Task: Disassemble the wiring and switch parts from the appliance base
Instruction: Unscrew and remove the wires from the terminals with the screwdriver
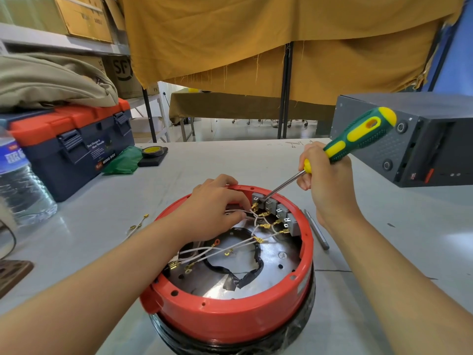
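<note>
- Appliance base (230, 313), red, sits near the grey bench's (384, 239) front edge; toolbox (71, 149) far left, black box (409, 139) right
- left hand (212, 208) fingers pinch white wires (230, 245); right hand (325, 180) grips screwdriver (358, 135), tip at the switches (276, 210)

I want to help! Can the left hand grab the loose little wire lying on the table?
Probably yes. The loose wire lies on bare table beside the red base, with nothing between it and the left hand. That hand would first have to let go of the white wires.
</note>
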